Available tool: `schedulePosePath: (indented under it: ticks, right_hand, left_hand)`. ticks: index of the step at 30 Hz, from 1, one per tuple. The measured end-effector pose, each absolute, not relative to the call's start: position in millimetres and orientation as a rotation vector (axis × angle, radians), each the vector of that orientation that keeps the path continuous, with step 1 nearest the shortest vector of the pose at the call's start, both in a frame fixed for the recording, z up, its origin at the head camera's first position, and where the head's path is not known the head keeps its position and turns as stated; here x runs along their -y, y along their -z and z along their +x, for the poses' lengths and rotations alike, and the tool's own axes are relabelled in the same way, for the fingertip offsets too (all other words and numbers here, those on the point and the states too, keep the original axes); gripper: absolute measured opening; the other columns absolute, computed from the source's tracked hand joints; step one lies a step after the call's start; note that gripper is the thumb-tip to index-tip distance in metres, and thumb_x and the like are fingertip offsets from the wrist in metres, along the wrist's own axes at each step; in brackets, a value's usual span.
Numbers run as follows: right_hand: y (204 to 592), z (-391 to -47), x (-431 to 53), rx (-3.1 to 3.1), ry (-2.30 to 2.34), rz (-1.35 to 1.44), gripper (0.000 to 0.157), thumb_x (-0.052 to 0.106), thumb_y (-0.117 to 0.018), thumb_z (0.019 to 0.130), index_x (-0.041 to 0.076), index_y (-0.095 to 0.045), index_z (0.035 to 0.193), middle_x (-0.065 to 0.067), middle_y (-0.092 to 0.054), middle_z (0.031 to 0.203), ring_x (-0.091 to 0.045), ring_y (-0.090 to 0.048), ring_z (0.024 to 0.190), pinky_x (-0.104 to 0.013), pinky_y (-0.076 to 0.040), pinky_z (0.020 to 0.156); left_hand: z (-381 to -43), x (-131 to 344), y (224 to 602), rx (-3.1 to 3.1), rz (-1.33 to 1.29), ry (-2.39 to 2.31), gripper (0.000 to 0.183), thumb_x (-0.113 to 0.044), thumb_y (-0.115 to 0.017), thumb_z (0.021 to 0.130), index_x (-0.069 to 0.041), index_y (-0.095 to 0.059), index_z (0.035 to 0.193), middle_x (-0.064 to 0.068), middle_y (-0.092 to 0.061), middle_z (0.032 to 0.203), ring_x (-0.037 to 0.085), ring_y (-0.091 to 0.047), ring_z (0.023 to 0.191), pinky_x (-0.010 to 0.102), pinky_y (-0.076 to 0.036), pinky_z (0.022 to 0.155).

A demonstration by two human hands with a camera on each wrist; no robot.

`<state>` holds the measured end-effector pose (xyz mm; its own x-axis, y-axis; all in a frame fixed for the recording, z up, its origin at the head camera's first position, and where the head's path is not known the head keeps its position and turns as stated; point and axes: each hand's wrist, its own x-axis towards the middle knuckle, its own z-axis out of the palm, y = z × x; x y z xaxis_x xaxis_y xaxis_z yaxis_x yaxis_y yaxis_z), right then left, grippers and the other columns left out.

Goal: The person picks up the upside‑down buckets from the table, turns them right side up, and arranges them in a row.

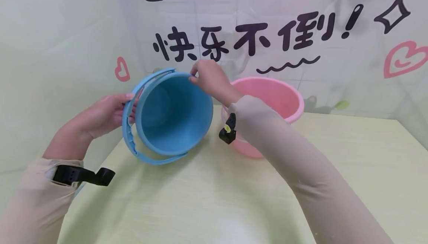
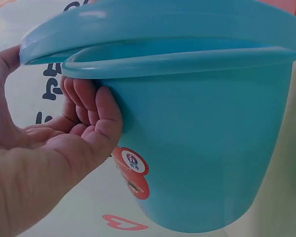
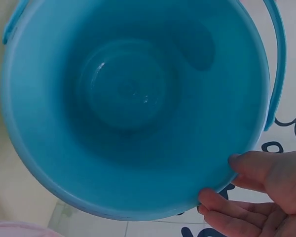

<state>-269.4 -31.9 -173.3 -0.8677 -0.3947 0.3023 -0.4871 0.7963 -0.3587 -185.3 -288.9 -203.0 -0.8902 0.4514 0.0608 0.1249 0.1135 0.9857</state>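
A blue plastic bucket point(image 1: 170, 114) is tilted on its side, its mouth facing me and its bare inside showing. My left hand point(image 1: 100, 114) holds it at the left, the thumb on the swung-out blue handle point(image 1: 126, 125). In the left wrist view, this hand's curled fingers point(image 2: 108, 111) lie against the outer wall just under the rim, near a red sticker point(image 2: 132, 160). At the bucket's upper right, my right hand point(image 1: 214, 78) pinches the rim between thumb and fingers, as the right wrist view also shows.
Behind my right forearm a pink bucket point(image 1: 295, 116) stands upright on the pale table point(image 1: 187, 203). At the back hangs a white wall sheet point(image 1: 207, 13) with black characters and pink hearts. Black wrist cameras sit on both sleeves.
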Motion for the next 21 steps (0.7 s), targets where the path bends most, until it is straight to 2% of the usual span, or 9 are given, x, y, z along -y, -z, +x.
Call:
schedulePosePath:
  ticks: [4,11,21]
  right_hand:
    - [173,-273,35,2.789,-0.659,0.666,0.027,0.026,-0.061,0.089,0.008,-0.068,0.107,-0.004,-0.065,0.104,-0.015,-0.058,0.087,-0.022,-0.048,0.07]
    - [174,-281,37,2.823,-0.715,0.637,0.025,0.027,-0.064,0.087,0.009,-0.071,0.102,-0.004,-0.067,0.096,-0.014,-0.059,0.082,-0.022,-0.048,0.067]
    - [181,-286,33,2.807,-0.881,0.613,0.023,0.016,-0.063,0.087,0.006,-0.068,0.107,-0.006,-0.065,0.105,-0.017,-0.06,0.09,-0.022,-0.049,0.076]
  left_hand:
    - [-185,288,206,-2.072,0.599,-1.882,0.031,-0.022,-0.032,0.099,-0.012,-0.061,0.094,0.006,-0.058,0.086,0.019,-0.055,0.08,0.029,-0.049,0.072]
    - [-185,290,211,-1.996,0.597,-1.928,0.033,-0.025,-0.029,0.099,-0.01,-0.056,0.088,0.003,-0.054,0.08,0.014,-0.051,0.073,0.026,-0.047,0.069]
    - [-192,300,217,-1.671,0.627,-2.043,0.042,-0.029,-0.023,0.099,-0.007,-0.055,0.082,0.002,-0.05,0.075,0.014,-0.048,0.072,0.026,-0.044,0.069]
